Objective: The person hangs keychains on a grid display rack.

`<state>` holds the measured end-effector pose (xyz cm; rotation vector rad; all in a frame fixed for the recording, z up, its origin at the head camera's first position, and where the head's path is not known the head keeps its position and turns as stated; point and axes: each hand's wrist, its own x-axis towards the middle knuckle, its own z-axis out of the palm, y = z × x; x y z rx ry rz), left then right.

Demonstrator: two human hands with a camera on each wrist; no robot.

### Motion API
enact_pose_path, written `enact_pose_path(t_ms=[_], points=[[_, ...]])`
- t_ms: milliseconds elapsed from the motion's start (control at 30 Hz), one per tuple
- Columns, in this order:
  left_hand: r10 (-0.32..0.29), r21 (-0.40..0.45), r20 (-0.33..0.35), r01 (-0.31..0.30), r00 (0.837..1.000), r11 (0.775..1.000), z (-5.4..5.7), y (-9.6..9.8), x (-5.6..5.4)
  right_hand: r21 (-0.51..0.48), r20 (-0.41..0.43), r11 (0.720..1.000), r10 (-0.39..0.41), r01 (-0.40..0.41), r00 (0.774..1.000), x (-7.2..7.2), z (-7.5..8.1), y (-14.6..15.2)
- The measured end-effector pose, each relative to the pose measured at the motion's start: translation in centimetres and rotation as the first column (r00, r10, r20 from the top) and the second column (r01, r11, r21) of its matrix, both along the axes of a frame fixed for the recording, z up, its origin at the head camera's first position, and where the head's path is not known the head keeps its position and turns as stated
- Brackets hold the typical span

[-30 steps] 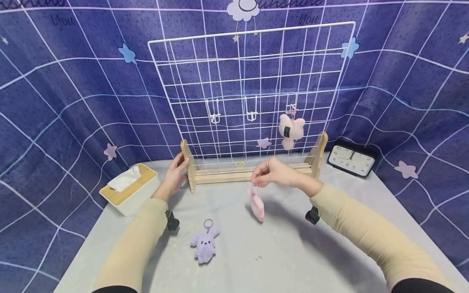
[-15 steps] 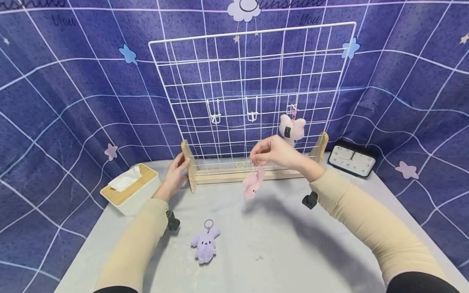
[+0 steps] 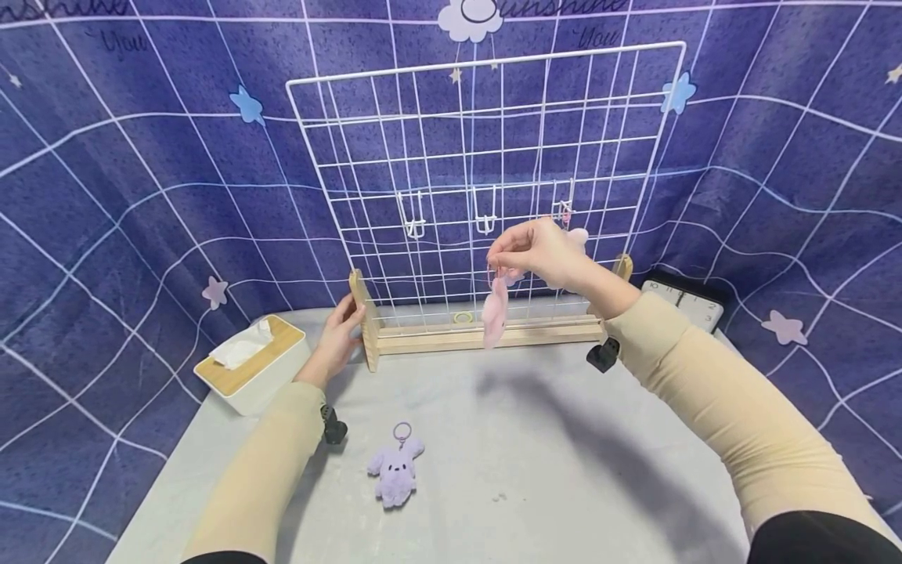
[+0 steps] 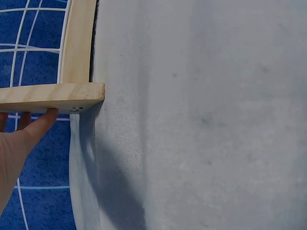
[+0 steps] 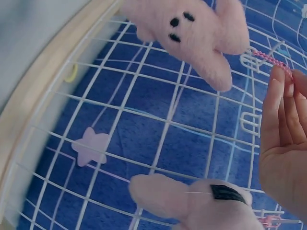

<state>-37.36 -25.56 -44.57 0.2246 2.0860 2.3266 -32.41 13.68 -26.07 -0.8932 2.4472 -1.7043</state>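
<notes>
Two hands were at work, and only the right hand [image 3: 539, 251] had shifted: over the last second it rose from low above the table [image 3: 451, 533] to the wire grid [image 3: 486, 63], just below the middle hook [image 3: 485, 223] in the head view. Its grip was narrow, pinching the beaded cord [image 5: 273, 61] of a pink toy [image 3: 496, 313], which hung before the grid's lower rows. The left hand [image 3: 338, 337] had stayed against the wooden upright [image 3: 364, 317], fingers laid on its outer face, apparently steadying it. Another plush [image 5: 192, 206] hung from the right hook [image 3: 562, 210]; the left hook [image 3: 414, 227] and middle one were bare, and a lilac toy [image 3: 395, 475] lay on the table. The climb suggested the carried toy was nearing a bare hook, its cord not yet looped over.
</notes>
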Motion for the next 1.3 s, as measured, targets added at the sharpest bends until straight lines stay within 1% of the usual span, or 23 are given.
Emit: enact_pose_path(t_ms=[133, 167, 233, 467, 567, 733, 933, 1067, 1200, 1300], points=[[0.005, 0.001, -0.002, -0.005, 1.0, 1.0, -0.1, 0.0, 0.0, -0.028, -0.01, 0.999, -0.028, 0.028, 1.0, -0.1, 0.8, -0.2], [0.008, -0.004, -0.011, -0.008, 1.0, 1.0, -0.4, -0.1, -0.3, -0.03, -0.016, 0.999, -0.038, 0.038, 0.999, -0.1, 1.0, -0.3], [0.007, -0.002, -0.012, -0.007, 1.0, 1.0, -0.4, -0.1, -0.3, -0.019, -0.043, 0.998, -0.054, 0.053, 0.998, -0.2, 1.4, -0.3], [0.013, -0.003, -0.009, -0.013, 1.0, 1.0, -0.4, -0.1, -0.3, -0.006, -0.086, 0.993, -0.122, 0.122, 0.989, -0.7, 2.3, -0.8], [0.014, -0.003, -0.006, -0.014, 1.0, 1.0, -0.4, -0.1, -0.3, -0.027, -0.081, 0.988, -0.154, 0.153, 0.985, -1.1, 2.6, -1.0], [0.008, -0.004, -0.002, -0.008, 1.0, 1.0, -0.5, -0.2, -0.3, -0.067, -0.07, 0.982, -0.179, 0.174, 0.981, -1.5, 2.8, -1.2], [0.01, -0.005, -0.003, -0.01, 1.0, 1.0, -0.5, -0.2, -0.3, -0.061, -0.051, 0.975, -0.217, 0.214, 0.975, -1.6, 2.8, -1.4], [0.013, -0.002, -0.002, -0.013, 1.0, 1.0, -0.5, -0.2, -0.3, -0.044, -0.046, 0.964, -0.265, 0.263, 0.963, -1.9, 2.7, -1.6], [0.008, 0.003, 0.01, -0.008, 1.0, 1.0, -0.5, -0.3, -0.3, -0.018, -0.065, 0.947, -0.321, 0.32, 0.945, -2.1, 2.5, -1.8], [-0.002, 0.011, 0.02, 0.002, 1.0, 1.0, -0.3, -0.2, -0.3, -0.004, -0.082, 0.935, -0.353, 0.354, 0.932, -2.2, 2.4, -2.0]])
